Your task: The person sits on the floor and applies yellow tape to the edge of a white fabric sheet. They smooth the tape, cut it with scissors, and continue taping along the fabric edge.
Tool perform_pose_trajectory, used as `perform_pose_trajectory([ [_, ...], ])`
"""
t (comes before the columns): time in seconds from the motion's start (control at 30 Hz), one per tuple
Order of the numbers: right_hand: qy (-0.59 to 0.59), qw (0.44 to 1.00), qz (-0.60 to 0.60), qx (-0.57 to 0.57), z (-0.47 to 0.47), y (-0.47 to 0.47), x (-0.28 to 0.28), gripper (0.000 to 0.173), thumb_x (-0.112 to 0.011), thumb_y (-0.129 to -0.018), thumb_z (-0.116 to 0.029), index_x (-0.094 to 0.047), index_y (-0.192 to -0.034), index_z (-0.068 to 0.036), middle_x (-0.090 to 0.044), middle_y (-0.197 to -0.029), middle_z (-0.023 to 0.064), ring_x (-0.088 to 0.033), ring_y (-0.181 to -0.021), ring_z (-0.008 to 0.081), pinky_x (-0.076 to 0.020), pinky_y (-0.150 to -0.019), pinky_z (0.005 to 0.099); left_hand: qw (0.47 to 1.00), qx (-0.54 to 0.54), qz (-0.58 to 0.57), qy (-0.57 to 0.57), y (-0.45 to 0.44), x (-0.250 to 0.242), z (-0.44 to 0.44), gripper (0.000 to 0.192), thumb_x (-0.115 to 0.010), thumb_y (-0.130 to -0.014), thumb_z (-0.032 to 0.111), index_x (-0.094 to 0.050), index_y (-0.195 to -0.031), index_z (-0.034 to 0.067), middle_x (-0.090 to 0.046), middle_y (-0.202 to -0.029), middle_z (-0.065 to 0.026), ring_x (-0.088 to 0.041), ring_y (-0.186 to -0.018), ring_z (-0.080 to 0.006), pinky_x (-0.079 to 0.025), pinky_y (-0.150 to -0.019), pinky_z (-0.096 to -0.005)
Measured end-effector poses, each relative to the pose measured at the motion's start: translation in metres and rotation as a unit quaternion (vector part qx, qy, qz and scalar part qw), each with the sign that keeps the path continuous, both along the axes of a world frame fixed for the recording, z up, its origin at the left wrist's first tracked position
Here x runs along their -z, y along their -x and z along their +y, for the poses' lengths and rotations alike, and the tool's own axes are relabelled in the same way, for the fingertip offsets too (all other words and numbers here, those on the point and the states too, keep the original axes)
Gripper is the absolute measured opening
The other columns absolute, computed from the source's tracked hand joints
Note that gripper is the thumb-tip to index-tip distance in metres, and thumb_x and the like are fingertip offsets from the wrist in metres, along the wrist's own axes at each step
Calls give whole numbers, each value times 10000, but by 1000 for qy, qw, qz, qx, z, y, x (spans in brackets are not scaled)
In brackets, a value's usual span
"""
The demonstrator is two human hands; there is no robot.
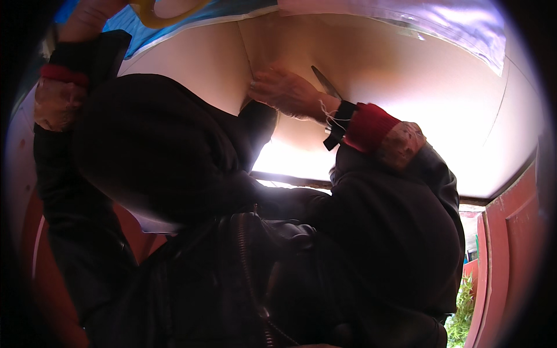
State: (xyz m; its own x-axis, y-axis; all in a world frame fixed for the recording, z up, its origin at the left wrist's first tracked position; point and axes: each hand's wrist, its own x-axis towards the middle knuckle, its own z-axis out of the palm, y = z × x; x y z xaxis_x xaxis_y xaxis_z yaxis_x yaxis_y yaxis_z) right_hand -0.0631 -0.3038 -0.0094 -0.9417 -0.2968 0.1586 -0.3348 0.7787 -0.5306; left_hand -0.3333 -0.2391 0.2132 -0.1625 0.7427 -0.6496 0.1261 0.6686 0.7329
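My left hand (93, 17) is at the top left, cut off by the picture's edge. Just beside it is a yellow ring-shaped thing (167, 15); whether the fingers hold it is hidden. My right hand (287, 92) reaches across the pale surface near the middle, its fingers bent and blurred. Nothing plainly shows in its grasp. Beyond that wrist a pointed metal blade (325, 81) sticks out, its lower end hidden behind the wrist. Thin white strings (331, 115) hang by the black cuff. A red ribbed cuff (370, 127) shows on the right sleeve.
Blue sheeting (150, 37) and a glossy pinkish-purple sheet (461, 30) lie along the far edge. Bright light washes over the jointed pale surface (435, 108). At the right is a red panelled door (522, 243), with a green plant (461, 313) beside it. Dark clothing (174, 152) fills the foreground.
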Motion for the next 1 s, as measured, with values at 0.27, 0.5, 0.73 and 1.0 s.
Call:
perform_pose_trajectory([
  [0.27,15,999,-31,-21,16,-32,-5,268,-625,-721,-161,-633,-983,-104,-570,-1101,21,-491,-1111,173,-319,-1005,354,999,-24,-1,29,9,12,0,229,-524,-907,233,-604,-1012,46,-606,-938,-50,-589,-781,-116,-508,-617,-205],
  [0.5,330,894,-92,288,119,-39,-78,240,-692,-736,-57,-633,-969,-62,-628,-902,69,-603,-868,217,-458,-843,333,968,223,96,-65,-5,18,37,215,-478,-941,209,-606,-1091,124,-584,-1062,-23,-557,-966,-108,-477,-828,-240],
  [0.73,546,741,11,391,208,-66,-149,313,-678,-828,-76,-585,-1127,-61,-609,-1027,21,-566,-893,86,-470,-803,234,942,315,64,-97,-67,-3,101,205,-449,-951,181,-611,-1052,109,-599,-1014,-10,-553,-927,-86,-452,-811,-209],
  [1.0,623,629,24,464,208,-122,-170,244,-683,-833,-89,-593,-1055,-41,-606,-901,-13,-572,-774,59,-482,-722,199,924,354,-56,-131,-173,13,144,182,-463,-962,120,-582,-1084,56,-588,-991,-12,-539,-949,-73,-430,-850,-210],
])
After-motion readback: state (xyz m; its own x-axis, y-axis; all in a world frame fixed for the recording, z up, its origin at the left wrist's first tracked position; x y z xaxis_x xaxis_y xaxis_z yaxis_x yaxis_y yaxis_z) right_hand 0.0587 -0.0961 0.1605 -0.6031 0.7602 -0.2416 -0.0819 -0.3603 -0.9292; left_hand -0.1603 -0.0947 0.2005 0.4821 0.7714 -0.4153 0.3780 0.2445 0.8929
